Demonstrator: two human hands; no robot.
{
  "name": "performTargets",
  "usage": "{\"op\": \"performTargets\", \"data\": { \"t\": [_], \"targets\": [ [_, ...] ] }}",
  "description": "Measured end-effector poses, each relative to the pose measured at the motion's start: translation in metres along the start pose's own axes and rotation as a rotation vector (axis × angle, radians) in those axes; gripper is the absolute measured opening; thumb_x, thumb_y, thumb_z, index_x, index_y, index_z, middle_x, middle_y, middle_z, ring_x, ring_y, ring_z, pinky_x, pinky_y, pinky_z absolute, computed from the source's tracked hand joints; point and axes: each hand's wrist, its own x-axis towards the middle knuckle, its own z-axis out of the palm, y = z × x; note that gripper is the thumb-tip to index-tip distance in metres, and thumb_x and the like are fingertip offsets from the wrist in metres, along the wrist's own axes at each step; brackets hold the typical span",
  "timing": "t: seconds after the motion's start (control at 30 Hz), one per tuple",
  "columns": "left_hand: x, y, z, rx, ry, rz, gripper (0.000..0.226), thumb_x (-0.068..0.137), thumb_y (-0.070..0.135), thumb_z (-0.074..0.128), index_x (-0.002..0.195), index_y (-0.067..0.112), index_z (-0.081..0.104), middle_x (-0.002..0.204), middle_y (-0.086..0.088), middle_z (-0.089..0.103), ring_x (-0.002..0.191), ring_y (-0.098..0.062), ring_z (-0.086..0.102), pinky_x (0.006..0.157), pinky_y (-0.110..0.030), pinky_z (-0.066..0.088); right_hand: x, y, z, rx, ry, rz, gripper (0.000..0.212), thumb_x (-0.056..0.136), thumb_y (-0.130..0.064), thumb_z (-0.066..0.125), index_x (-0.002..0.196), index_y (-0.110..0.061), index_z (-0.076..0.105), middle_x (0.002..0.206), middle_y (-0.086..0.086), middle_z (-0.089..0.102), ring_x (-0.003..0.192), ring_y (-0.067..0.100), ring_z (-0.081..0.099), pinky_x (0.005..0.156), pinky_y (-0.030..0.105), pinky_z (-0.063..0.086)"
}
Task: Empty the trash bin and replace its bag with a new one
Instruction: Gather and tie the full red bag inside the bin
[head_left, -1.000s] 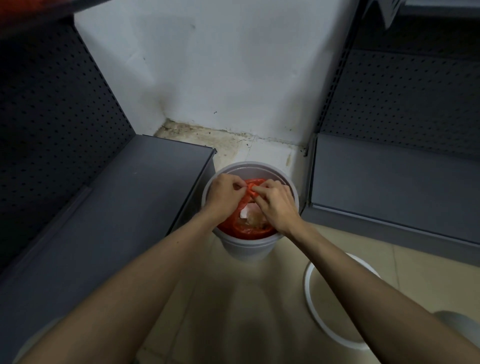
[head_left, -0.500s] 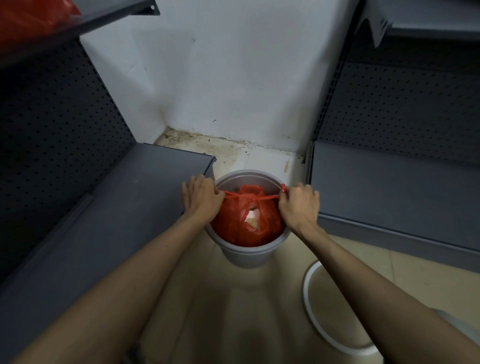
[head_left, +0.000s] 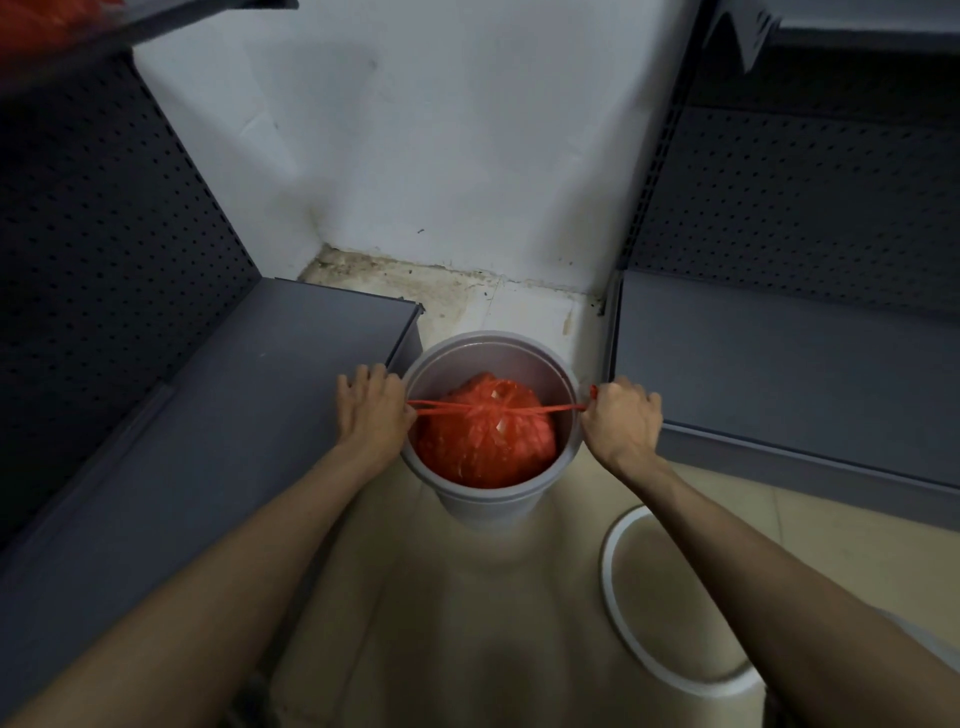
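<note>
A grey round trash bin (head_left: 522, 358) stands on the floor between two shelf units. Inside it sits a full red plastic bag (head_left: 485, 441), its top gathered into a knot. Two thin red handle strips stretch tight from the knot to either side, across the bin's rim. My left hand (head_left: 371, 410) is at the bin's left rim, fist closed on the left strip. At the right rim, my right hand (head_left: 621, 421) grips the right strip, whose end pokes out above the fist.
Low grey shelves flank the bin: one on the left (head_left: 208, 415), one on the right (head_left: 779, 364), both backed by dark pegboard. A white wall stands behind. A white ring (head_left: 613, 603) lies on the tiled floor at lower right. Something red (head_left: 47, 21) sits on the upper left shelf.
My hands moved from the centre of the bin outward to its two sides, pulling the bag's strips tight. The bag's open mouth has closed into a knotted bundle.
</note>
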Motion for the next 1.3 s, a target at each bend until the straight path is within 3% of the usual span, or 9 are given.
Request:
{"op": "performTargets", "data": {
  "t": [0.23,0.37,0.5,0.6,0.73,0.87,1.1,1.2,1.3],
  "targets": [
    [0.005,-0.002,-0.004,-0.113,-0.036,-0.054,0.015,0.09,0.023,0.058,0.092,0.009,0.065,0.106,-0.01,0.059,0.104,-0.027,0.051,0.094,-0.042,0.039,0.003,0.001,-0.005,0.158,-0.014,0.063,0.027,0.094,-0.016,0.046,0.091,-0.001,0.068,0.1,0.018,0.065,0.094,0.037,0.06,0.088,0.041,0.042],
    [0.013,-0.001,-0.018,-0.29,0.018,-0.089,0.016,0.088,0.028,0.064,0.08,0.014,0.061,0.089,-0.003,0.058,0.09,-0.023,0.055,0.085,-0.039,0.04,0.008,-0.003,-0.011,0.584,-0.056,0.237,0.033,0.098,-0.024,0.049,0.089,0.001,0.068,0.09,0.021,0.069,0.087,0.038,0.065,0.073,0.041,0.048],
    [0.022,0.013,-0.031,-0.595,0.031,-0.161,0.016,0.086,0.034,0.066,0.081,0.021,0.059,0.078,0.005,0.061,0.074,-0.015,0.058,0.066,-0.033,0.048,0.017,-0.025,-0.026,0.952,-0.076,0.313,0.03,0.091,-0.026,0.062,0.074,-0.002,0.069,0.067,0.017,0.069,0.06,0.027,0.065,0.065,0.044,0.053],
    [0.027,0.03,-0.039,-0.694,0.059,-0.147,0.013,0.085,0.032,0.066,0.077,0.026,0.057,0.072,0.011,0.06,0.069,-0.009,0.057,0.055,-0.027,0.043,0.022,-0.044,-0.033,1.131,-0.151,0.289,0.027,0.09,-0.026,0.066,0.072,-0.006,0.065,0.071,0.014,0.074,0.049,0.029,0.066,0.046,0.035,0.051],
    [0.029,0.05,-0.047,-0.727,0.047,-0.032,0.008,0.084,0.028,0.064,0.08,0.027,0.058,0.073,0.009,0.064,0.071,-0.008,0.062,0.065,-0.036,0.056,0.023,-0.065,-0.034,1.034,-0.139,0.143,0.03,0.091,-0.027,0.066,0.072,-0.005,0.066,0.067,0.008,0.073,0.052,0.025,0.065,0.06,0.042,0.055],
    [0.033,0.064,-0.052,-0.77,0.01,0.131,0.003,0.085,0.017,0.065,0.083,0.019,0.064,0.077,-0.001,0.068,0.076,-0.02,0.065,0.073,-0.044,0.057,0.019,-0.075,-0.029,0.876,-0.17,-0.065,0.029,0.091,-0.02,0.064,0.072,0.001,0.07,0.062,0.008,0.061,0.059,0.012,0.051,0.059,0.033,0.043],
    [0.037,0.07,-0.054,-0.823,-0.025,0.238,0.007,0.087,0.009,0.064,0.089,0.011,0.071,0.083,-0.006,0.069,0.08,-0.021,0.065,0.076,-0.038,0.056,0.022,-0.076,-0.025,0.766,-0.332,-0.226,0.021,0.086,0.002,0.048,0.079,0.011,0.066,0.067,0.014,0.059,0.062,0.019,0.05,0.058,0.033,0.037],
    [0.038,0.073,-0.053,-0.824,0.013,0.245,0.007,0.085,0.006,0.065,0.087,0.009,0.071,0.083,-0.005,0.069,0.078,-0.019,0.063,0.076,-0.036,0.054,0.021,-0.075,-0.021,0.866,-0.378,-0.231,0.021,0.081,0.003,0.053,0.063,-0.004,0.063,0.055,-0.002,0.059,0.051,0.007,0.051,0.052,0.026,0.039],
    [0.037,0.075,-0.051,-0.816,0.041,0.262,0.005,0.083,0.007,0.069,0.085,0.01,0.072,0.087,-0.003,0.066,0.083,-0.018,0.061,0.077,-0.032,0.051,0.019,-0.075,-0.016,1.003,-0.375,-0.216,0.04,0.086,-0.004,0.062,0.053,-0.025,0.056,0.038,-0.014,0.052,0.037,-0.004,0.046,0.043,0.011,0.033]
  ]
}}
